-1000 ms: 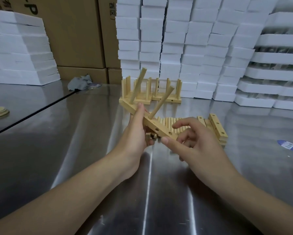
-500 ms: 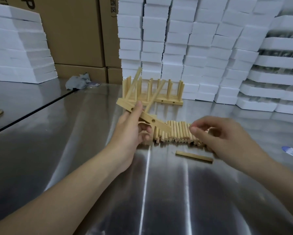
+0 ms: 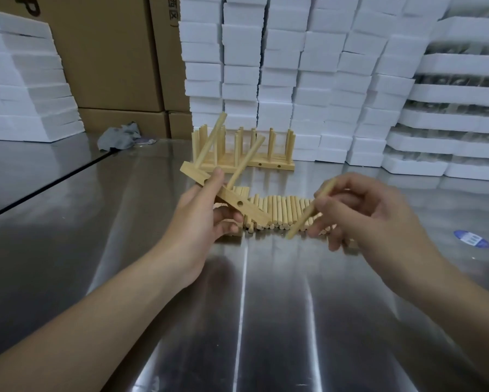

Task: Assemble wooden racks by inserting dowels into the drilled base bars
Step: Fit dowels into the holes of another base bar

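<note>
Pinching 1 dowel [image 3: 299, 224], right hand [image 3: 365, 216] hovers beside left hand's [image 3: 203, 222] gripped base bar [image 3: 254, 214].

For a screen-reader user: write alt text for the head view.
The left hand grips a drilled base bar with two dowels standing in it, while the right hand pinches a third dowel over loose dowels on a steel table.

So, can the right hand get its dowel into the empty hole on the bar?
Probably yes: the hole in the bar faces up, clear of the left hand, and nothing lies between it and the right hand's dowel.
</note>
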The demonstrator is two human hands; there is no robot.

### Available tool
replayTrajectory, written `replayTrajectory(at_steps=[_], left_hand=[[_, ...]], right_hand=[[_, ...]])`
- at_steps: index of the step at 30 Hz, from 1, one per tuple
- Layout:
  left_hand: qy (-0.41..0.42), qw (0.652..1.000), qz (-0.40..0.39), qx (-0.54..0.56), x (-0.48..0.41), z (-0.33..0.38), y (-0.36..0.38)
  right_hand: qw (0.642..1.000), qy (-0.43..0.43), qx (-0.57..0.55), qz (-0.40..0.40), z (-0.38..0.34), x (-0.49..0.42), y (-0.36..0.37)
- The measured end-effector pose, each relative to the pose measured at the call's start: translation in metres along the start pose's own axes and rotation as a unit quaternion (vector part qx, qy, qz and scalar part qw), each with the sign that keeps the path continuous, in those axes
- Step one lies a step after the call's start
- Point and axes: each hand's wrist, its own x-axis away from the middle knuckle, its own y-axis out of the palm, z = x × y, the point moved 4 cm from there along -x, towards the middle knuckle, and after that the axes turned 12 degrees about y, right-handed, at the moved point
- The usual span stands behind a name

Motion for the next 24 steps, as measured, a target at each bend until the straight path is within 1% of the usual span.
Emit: replayTrajectory(at_steps=[4, 10, 14, 19, 21, 24], left_hand=[[0.013, 0.998, -0.058, -0.031, 0.005, 0.000, 0.007], [0.011, 0.992, -0.124, -0.031, 0.010, -0.001, 0.015], [0.008, 0.990, -0.139, -0.013, 0.010, -0.001, 0.015], [0.006, 0.994, -0.113, 0.008, 0.008, -0.001, 0.012], [0.013, 0.992, -0.124, 0.000, 0.008, -0.001, 0.012], [0.023, 0.990, -0.137, -0.016, 0.009, -0.003, 0.012]], right_hand=[[0.997, -0.067, -0.039, 0.031, -0.007, 0.008, 0.005], [0.996, -0.085, 0.002, 0.027, -0.005, 0.009, 0.007], [0.996, -0.077, 0.006, 0.040, -0.004, 0.005, 0.003], [0.996, -0.080, 0.005, 0.028, -0.005, 0.006, 0.001], [0.995, -0.090, 0.024, 0.025, -0.006, 0.007, 0.003], [0.992, -0.095, 0.069, 0.045, -0.006, 0.009, 0.004]])
